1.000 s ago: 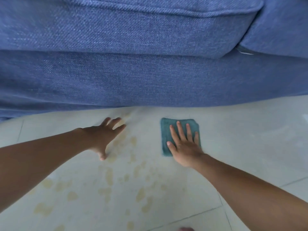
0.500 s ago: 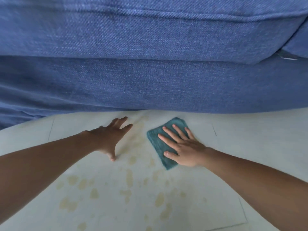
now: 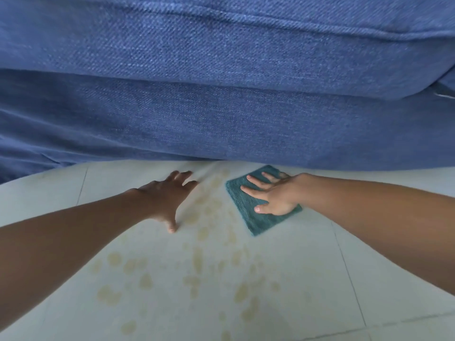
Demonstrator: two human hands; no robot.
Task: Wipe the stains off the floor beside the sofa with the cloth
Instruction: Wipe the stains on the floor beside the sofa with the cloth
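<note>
A teal folded cloth point(image 3: 256, 215) lies flat on the pale tiled floor point(image 3: 307, 279), close to the base of the blue sofa point(image 3: 221, 119). My right hand point(image 3: 273, 195) presses flat on the cloth, fingers spread and pointing left. My left hand point(image 3: 170, 195) rests palm down on the floor to the left of the cloth, fingers apart, holding nothing. Several yellowish stains point(image 3: 197, 262) spot the tiles between and below the two hands, reaching toward the bottom of the view.
The sofa's front and seat cushion fill the whole upper half of the view and block the way forward. Dark grout lines point(image 3: 347, 269) cross the floor at the right and the left.
My right hand has turned the cloth clockwise and slid it right, toward the sofa's base. The left hand has stayed planted on the floor. The camera has moved closer.
</note>
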